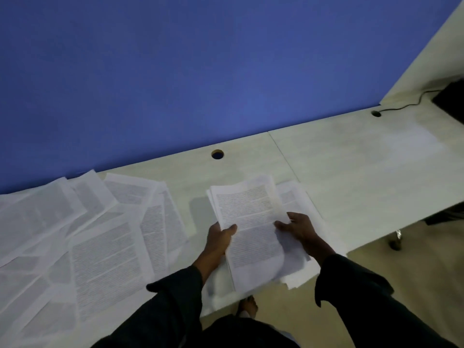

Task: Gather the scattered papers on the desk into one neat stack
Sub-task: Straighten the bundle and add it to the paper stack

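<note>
Head view: both hands — left hand (219,236), right hand (298,228) — clamp their fingers on a gathered stack (251,222) held above the worktop (339,172), likely to square it. Scattered sheets (88,234) lie spread to the left — not yet collected.

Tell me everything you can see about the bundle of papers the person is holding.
The bundle of papers is a loose sheaf of white sheets printed with dense black text, too blurred to read. Its edges are uneven, sheets fanning out at the top and lower right. It lies tilted over the front edge of the pale desk. The left hand grips its left edge, thumb on top; the right hand holds its right side.
</note>
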### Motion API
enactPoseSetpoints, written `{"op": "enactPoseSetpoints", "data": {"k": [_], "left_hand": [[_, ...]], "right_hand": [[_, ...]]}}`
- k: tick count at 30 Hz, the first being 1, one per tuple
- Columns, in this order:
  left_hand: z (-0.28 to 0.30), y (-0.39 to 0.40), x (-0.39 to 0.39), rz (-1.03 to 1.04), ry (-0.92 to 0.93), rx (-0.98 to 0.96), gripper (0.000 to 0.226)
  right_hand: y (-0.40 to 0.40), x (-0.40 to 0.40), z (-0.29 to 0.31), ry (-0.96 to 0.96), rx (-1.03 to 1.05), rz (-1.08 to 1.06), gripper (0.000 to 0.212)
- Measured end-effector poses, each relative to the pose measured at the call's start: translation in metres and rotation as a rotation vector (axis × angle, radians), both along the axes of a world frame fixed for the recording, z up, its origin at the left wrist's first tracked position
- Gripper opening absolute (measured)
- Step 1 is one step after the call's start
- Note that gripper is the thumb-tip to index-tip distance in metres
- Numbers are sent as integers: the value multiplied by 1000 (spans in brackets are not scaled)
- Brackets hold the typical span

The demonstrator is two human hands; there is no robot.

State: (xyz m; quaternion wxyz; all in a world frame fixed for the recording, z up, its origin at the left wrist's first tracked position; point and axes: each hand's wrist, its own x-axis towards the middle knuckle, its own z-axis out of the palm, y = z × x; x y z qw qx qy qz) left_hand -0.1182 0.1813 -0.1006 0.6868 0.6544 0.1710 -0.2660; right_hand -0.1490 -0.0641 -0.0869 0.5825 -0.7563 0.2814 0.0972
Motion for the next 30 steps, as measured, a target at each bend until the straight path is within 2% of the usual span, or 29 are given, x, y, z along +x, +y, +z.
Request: {"op": "enactPoseSetpoints", "data": {"k": [3, 8, 11, 14, 15, 16, 18, 21, 24, 26, 28, 30], "left_hand": [[-11, -48, 2, -193, -63, 164, 20], [-16, -92, 1, -244, -66, 293, 11], [-22, -95, -3, -219, -34, 367, 13], [-22, -80, -7, -91, 32, 412, 20], [-23, -70, -8, -46, 51, 417, 20], [-24, -59, -9, -3, 69, 414, 20], [-26, -29, -12, 88, 86, 403, 15], [-29, 31, -19, 260, 85, 415, 8], [-27, 104, -33, 458, 67, 540, 3], [-24, 155, -46, 553, 49, 662, 6], [-22, 202, -57, 638, 55, 795, 16], [-21, 244, -64, 665, 201, 935, 36]], "right_hand": [[-54, -9, -12, 32, -253, -8, 25], [-97, -16, -25, 123, -330, -25, 30], [-95, -14, -28, 175, -528, -14, 39], [-70, -7, -29, -34, -982, -18, 41], [-56, -2, -28, -129, -1051, 16, 37], [-40, 5, -26, -196, -1048, 58, 33], [1, 22, -20, -241, -869, 151, 23], [72, 43, -16, -218, -646, 319, 21], [145, 56, -22, -159, -514, 485, 25], [193, 64, -27, -90, -496, 565, 36], [235, 69, -30, 6, -533, 642, 59], [273, 72, -30, 125, -549, 656, 83]]}}
